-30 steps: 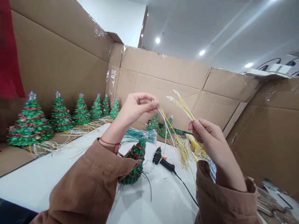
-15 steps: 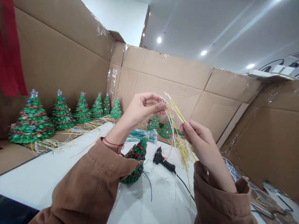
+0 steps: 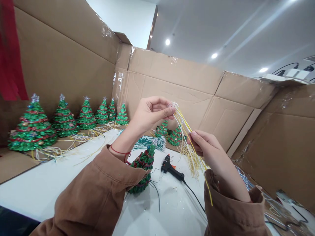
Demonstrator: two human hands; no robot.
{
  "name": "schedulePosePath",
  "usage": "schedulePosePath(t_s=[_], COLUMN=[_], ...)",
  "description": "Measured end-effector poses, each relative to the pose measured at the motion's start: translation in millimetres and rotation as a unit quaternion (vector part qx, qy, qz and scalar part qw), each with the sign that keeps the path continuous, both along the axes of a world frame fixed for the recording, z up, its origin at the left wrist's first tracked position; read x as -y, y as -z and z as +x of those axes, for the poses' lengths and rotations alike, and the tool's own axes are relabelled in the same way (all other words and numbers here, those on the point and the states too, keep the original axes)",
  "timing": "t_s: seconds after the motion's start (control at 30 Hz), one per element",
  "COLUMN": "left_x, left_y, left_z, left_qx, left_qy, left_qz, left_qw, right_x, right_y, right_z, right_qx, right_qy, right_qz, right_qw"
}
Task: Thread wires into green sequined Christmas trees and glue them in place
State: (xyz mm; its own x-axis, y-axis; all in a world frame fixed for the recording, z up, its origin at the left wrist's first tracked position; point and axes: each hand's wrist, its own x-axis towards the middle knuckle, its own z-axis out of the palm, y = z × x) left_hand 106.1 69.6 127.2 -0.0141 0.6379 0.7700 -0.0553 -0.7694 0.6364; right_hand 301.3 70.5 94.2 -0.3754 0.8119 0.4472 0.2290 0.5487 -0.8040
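My left hand (image 3: 157, 111) pinches the clear-tipped ends of some thin white and yellow wires (image 3: 182, 120), held up in front of the cardboard wall. Lower and to the right, my right hand (image 3: 204, 142) has its thumb and fingers closed on the same wires; a yellow strand trails down past the wrist. Beneath my left forearm stands a small green Christmas tree (image 3: 144, 167) with red garland, partly covered by the sleeve, dark wires sticking out near its base. A black glue gun (image 3: 172, 168) lies on the white table between my arms.
Several finished-looking trees (image 3: 33, 127) line the left cardboard wall, loose wires at their bases. A bundle of green wires (image 3: 150, 143) and a pile of yellow wires (image 3: 193, 160) lie behind the glue gun. Cardboard walls (image 3: 169, 82) enclose the table (image 3: 157, 216). Red ribbon (image 3: 12, 52) hangs left.
My right hand has shifted slightly left and down. The wires it held apart are now brought together with those at my left fingertips, which stay in place.
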Motion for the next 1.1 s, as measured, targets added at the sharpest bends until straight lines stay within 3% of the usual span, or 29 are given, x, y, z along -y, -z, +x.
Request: schedulePosePath(t_s=[0.37, 0.63, 0.73, 0.9, 1.1], left_x=[2.1, -3.5, -2.3, -2.6, -2.8], left_y=[-3.5, -4.9, -6.2, -2.5, 1.1], left_z=[-3.8, -14.8, -17.3, -11.1, -4.0], left_qx=[0.019, 0.062, 0.056, 0.023, -0.005], left_qy=[-0.086, -0.090, -0.104, -0.057, 0.004], left_qz=[0.031, 0.063, 0.050, 0.007, -0.024], left_qw=[0.996, 0.992, 0.992, 0.998, 1.000], right_x=[-7.3, -28.6, -27.5, -9.9, 4.6], right_y=[-10.0, -11.5, -12.5, -11.8, -8.1], right_z=[20.6, 55.5, 58.6, 41.3, 22.3], right_qx=[-0.046, -0.139, -0.156, -0.078, 0.049], right_qy=[0.024, 0.168, 0.178, 0.105, 0.108], right_qz=[-0.013, 0.020, 0.041, 0.066, 0.147], right_qw=[0.999, 0.976, 0.971, 0.989, 0.982])
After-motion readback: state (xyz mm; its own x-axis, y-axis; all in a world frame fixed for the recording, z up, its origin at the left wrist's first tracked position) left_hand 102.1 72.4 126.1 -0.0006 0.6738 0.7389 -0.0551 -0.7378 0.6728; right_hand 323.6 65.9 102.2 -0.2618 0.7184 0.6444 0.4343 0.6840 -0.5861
